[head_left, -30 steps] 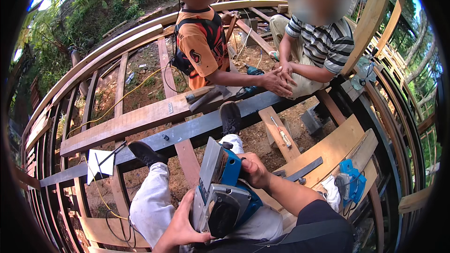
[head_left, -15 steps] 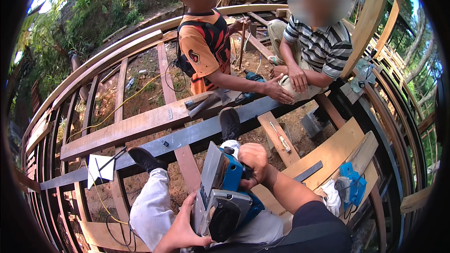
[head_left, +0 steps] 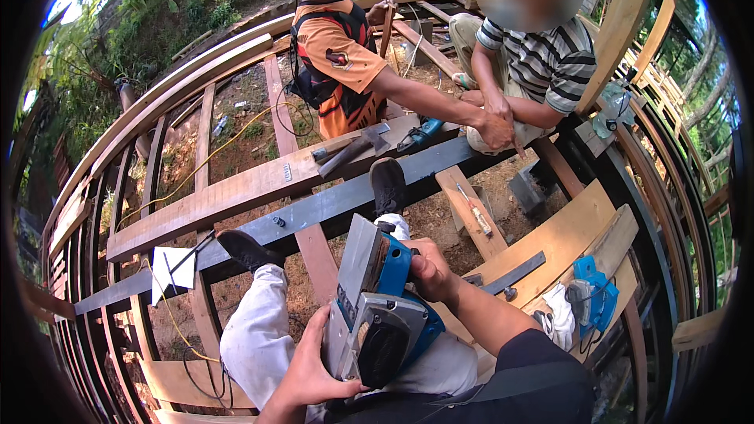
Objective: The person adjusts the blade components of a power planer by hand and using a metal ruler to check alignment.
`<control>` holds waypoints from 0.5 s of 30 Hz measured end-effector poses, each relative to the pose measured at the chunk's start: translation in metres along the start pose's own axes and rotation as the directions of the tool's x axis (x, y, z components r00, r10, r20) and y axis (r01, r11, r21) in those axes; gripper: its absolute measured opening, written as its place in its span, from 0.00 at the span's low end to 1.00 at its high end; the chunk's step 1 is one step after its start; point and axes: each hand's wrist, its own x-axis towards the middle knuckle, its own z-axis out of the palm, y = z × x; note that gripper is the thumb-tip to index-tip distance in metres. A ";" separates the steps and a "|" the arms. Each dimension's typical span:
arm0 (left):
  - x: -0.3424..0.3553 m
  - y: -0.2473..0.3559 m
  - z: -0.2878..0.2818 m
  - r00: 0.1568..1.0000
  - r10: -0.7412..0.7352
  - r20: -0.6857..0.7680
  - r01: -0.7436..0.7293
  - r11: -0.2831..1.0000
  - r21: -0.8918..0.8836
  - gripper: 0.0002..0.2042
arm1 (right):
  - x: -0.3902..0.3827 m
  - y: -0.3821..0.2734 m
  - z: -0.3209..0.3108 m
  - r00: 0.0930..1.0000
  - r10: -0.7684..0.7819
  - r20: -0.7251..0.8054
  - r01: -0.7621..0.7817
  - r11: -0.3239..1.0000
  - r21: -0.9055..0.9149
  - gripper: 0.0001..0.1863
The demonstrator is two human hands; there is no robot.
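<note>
planer (head_left: 386,316) between left hand (head_left: 311,373) and right hand (head_left: 432,269); gripped

Left hand (head_left: 316,367) partly hidden behind planer (head_left: 386,316)

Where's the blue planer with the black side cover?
Head view, lower centre: the planer is held over the white trousers, between the left hand and the right hand.
</note>
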 end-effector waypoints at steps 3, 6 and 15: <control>0.005 0.003 0.001 0.999 0.035 -0.015 -0.034 0.999 0.036 0.60 | 0.006 -0.001 -0.010 0.987 -0.159 -0.032 0.147 0.960 -0.240 0.43; 0.010 0.009 0.005 1.000 0.028 0.001 -0.028 0.999 0.028 0.60 | 0.013 -0.011 -0.021 0.943 -0.331 -0.043 0.293 0.882 -0.369 0.40; 0.009 0.010 -0.001 0.998 0.047 0.053 -0.048 0.999 0.024 0.59 | 0.025 0.007 -0.021 0.823 -0.568 0.008 0.467 0.668 -0.579 0.35</control>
